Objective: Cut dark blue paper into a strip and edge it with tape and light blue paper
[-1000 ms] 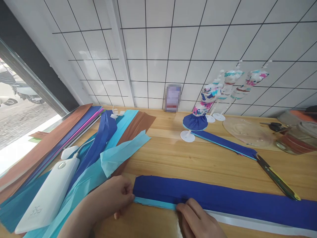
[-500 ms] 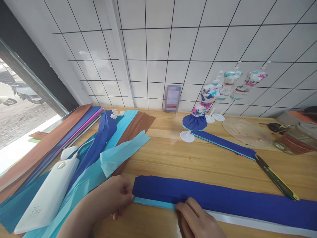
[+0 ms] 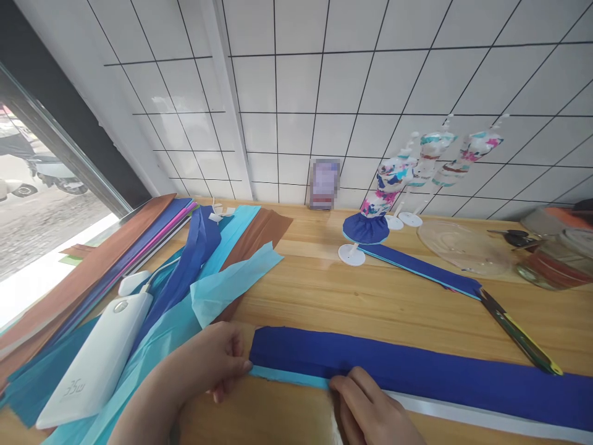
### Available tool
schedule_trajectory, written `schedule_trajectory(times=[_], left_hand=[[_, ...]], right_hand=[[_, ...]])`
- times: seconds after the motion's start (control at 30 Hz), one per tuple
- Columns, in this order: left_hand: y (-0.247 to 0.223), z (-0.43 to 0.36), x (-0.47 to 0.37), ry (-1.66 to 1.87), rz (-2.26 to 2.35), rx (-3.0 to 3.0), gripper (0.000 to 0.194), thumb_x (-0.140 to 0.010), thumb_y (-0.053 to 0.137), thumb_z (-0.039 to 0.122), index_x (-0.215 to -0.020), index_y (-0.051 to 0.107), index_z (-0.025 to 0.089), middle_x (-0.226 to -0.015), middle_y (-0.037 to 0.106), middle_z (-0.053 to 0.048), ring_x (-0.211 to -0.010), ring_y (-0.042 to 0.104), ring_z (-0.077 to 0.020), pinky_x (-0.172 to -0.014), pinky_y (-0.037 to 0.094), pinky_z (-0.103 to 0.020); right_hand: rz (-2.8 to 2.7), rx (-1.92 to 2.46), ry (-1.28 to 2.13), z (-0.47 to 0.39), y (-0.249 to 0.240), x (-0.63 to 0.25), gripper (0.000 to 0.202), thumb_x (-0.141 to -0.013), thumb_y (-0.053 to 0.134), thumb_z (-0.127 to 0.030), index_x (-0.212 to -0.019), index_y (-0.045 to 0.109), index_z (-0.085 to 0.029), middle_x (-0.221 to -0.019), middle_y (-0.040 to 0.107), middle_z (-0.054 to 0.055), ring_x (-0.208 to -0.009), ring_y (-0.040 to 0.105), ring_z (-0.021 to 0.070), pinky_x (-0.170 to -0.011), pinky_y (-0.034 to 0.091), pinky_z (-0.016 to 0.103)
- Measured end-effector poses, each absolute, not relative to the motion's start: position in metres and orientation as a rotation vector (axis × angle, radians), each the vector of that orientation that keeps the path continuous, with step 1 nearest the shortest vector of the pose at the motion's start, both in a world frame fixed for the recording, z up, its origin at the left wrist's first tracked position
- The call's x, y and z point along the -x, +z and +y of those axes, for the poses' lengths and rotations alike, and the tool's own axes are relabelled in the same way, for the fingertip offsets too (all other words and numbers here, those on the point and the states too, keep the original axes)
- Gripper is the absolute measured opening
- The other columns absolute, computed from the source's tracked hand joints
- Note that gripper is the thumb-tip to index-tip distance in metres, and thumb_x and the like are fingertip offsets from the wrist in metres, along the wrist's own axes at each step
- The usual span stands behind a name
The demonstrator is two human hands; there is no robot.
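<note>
A long dark blue strip lies across the near part of the wooden table, with a light blue edge showing below its left part and a white strip below its right part. My left hand pinches the strip's lower left corner between thumb and finger. My right hand has its fingers closed together on the lower edge near the middle, where the light blue edge ends. The fingertips partly cover that spot.
Coloured strips and a white power bank lie on the left. Scissors rest at the right by a narrow blue strip. Behind are small dressed forms, a clear plate, a glass jar and a tiled wall.
The view has shifted slightly. Both hands keep nearly the same places on the strip.
</note>
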State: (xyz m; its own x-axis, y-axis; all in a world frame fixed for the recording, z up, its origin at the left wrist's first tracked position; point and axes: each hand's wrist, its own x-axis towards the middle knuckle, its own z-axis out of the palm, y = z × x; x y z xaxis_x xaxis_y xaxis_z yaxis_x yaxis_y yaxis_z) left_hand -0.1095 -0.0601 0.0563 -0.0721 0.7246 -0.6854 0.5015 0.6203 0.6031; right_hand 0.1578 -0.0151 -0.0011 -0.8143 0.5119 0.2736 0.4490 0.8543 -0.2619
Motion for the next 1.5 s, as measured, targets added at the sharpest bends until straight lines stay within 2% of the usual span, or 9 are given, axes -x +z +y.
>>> schedule_trajectory(times=[0.2, 0.3, 0.43, 0.57, 0.8, 1.07, 1.3, 1.4, 1.5], left_hand=[[0.064, -0.062, 0.109, 0.316, 1.686, -0.999, 0.022, -0.076, 0.045, 0.038, -0.063, 0.043, 0.02, -0.043, 0.055, 0.003, -0.04, 0.05, -0.0108, -0.042, 0.037, -0.02], [0.065, -0.061, 0.107, 0.297, 1.721, -0.985, 0.027, -0.075, 0.046, 0.044, -0.064, 0.043, 0.019, -0.045, 0.055, 0.003, -0.041, 0.051, -0.0114, -0.041, 0.037, -0.02], [0.062, -0.059, 0.106, 0.233, 1.768, -1.021, 0.02, -0.065, 0.055, 0.034, -0.063, 0.041, 0.021, -0.043, 0.055, 0.004, -0.04, 0.054, -0.0136, -0.038, 0.036, -0.02], [0.059, -0.058, 0.107, 0.22, 1.784, -1.06, 0.017, -0.064, 0.053, 0.029, -0.058, 0.039, 0.021, -0.042, 0.055, 0.004, -0.039, 0.054, -0.0132, -0.038, 0.035, -0.02], [0.064, -0.059, 0.104, 0.217, 1.879, -1.308, 0.005, -0.066, 0.049, 0.026, -0.067, 0.048, 0.021, -0.049, 0.052, 0.006, -0.046, 0.053, -0.0137, -0.043, 0.036, -0.022], [0.069, -0.052, 0.037, 0.429, 1.721, -1.74, 0.011, -0.079, 0.042, 0.023, -0.082, 0.053, 0.023, -0.066, 0.056, 0.005, -0.064, 0.05, -0.0117, -0.058, 0.033, -0.022], [0.047, -0.046, 0.031, 0.432, 1.758, -1.76, 0.011, -0.077, 0.043, 0.018, -0.071, 0.051, 0.022, -0.06, 0.055, 0.006, -0.059, 0.048, -0.0106, -0.054, 0.029, -0.021], [0.045, -0.044, 0.028, 0.411, 1.822, -1.737, 0.004, -0.073, 0.051, 0.022, -0.07, 0.053, 0.023, -0.058, 0.055, 0.007, -0.059, 0.049, -0.0107, -0.053, 0.027, -0.021], [0.046, -0.043, 0.023, 0.373, 1.9, -1.717, 0.007, -0.07, 0.055, 0.026, -0.066, 0.052, 0.022, -0.057, 0.054, 0.007, -0.058, 0.05, -0.0115, -0.052, 0.025, -0.022]], right_hand=[[-2.69, 0.733, 0.267, -0.016, 0.002, -0.155, 0.03, -0.079, 0.032, -0.003, -0.098, 0.049, -0.017, -0.078, 0.057, 0.006, -0.053, 0.061, 0.0148, -0.049, 0.051, 0.023], [-2.698, 0.773, 0.278, -0.017, 0.003, -0.154, 0.029, -0.079, 0.032, -0.003, -0.097, 0.049, -0.018, -0.079, 0.056, 0.005, -0.053, 0.06, 0.0151, -0.049, 0.05, 0.025], [-2.71, 0.845, 0.304, -0.02, 0.004, -0.153, 0.027, -0.079, 0.033, -0.003, -0.093, 0.049, -0.02, -0.08, 0.056, 0.004, -0.055, 0.061, 0.0153, -0.05, 0.05, 0.025], [-2.722, 0.895, 0.33, -0.021, 0.006, -0.153, 0.029, -0.079, 0.034, -0.003, -0.095, 0.05, -0.02, -0.082, 0.056, 0.004, -0.059, 0.061, 0.016, -0.054, 0.051, 0.026], [-2.768, 1.022, 0.353, -0.024, 0.017, -0.148, 0.029, -0.078, 0.038, -0.001, -0.091, 0.056, -0.019, -0.081, 0.058, 0.006, -0.059, 0.062, 0.0182, -0.053, 0.051, 0.029], [-2.778, 1.2, 0.567, -0.026, 0.03, -0.141, 0.028, -0.082, 0.039, -0.002, -0.093, 0.058, -0.019, -0.088, 0.058, 0.007, -0.071, 0.063, 0.0204, -0.065, 0.051, 0.033], [-2.704, 1.249, 0.659, -0.027, 0.034, -0.141, 0.029, -0.083, 0.036, -0.002, -0.094, 0.057, -0.02, -0.089, 0.058, 0.006, -0.076, 0.061, 0.0209, -0.069, 0.048, 0.034], [-2.6, 1.272, 0.752, -0.027, 0.035, -0.143, 0.031, -0.082, 0.035, -0.001, -0.097, 0.055, -0.018, -0.09, 0.06, 0.006, -0.083, 0.061, 0.0209, -0.074, 0.047, 0.034], [-2.478, 1.295, 0.834, -0.026, 0.035, -0.146, 0.031, -0.082, 0.035, -0.003, -0.104, 0.052, -0.017, -0.101, 0.061, 0.008, -0.095, 0.058, 0.0197, -0.082, 0.045, 0.032]])
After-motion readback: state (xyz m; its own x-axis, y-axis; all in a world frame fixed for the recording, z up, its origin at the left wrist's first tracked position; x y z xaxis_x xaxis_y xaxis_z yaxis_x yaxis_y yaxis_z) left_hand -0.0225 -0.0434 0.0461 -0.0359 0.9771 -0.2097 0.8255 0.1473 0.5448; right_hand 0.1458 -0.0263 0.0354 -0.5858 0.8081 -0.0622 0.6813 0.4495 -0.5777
